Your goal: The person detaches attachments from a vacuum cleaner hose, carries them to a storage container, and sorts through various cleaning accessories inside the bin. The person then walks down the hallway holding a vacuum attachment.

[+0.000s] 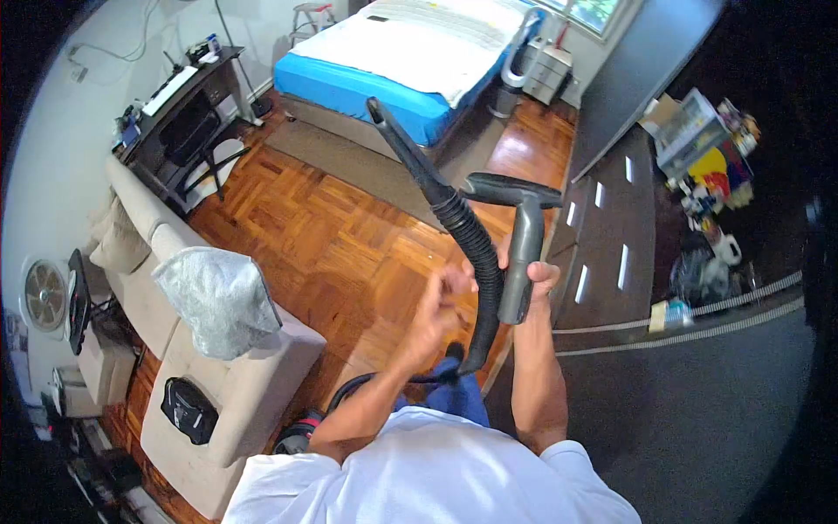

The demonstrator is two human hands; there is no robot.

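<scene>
Two bare hands at the centre of the frame with a vacuum attachment and hose. The right hand [543,278] grips the lower tube of a grey T-shaped nozzle [529,231], whose crosspiece lies uppermost. Just left of it rises a ribbed black hose [471,236], ending in a stiff, tapered tube [406,148] directed toward the upper left. The left hand [438,301], its fingers part-curled, is beside the hose; whether it grips the hose cannot be told. Sound handling would seem to call for a firm hold low on the nozzle's tube, the left hand steadying the hose near its stiff end, and the ribbed length kept free of sharp bends so that it does not spring sideways. At lower centre a dark hose loop passes close to the legs, toward a red-and-black object [301,428] partly hidden by the left arm; this loop could snag a foot. Parquet floor [323,227] extends ahead, bounded by a beige sofa [292,354] bearing a silvery cloth [214,297] and a black pouch [189,410] at left, a rug [336,170] and blue-edged bed [358,96] at the top, and dark drawers [602,240] at right. The sofa's end and the rug's edge appear the likeliest obstructions to a swinging hose.
</scene>
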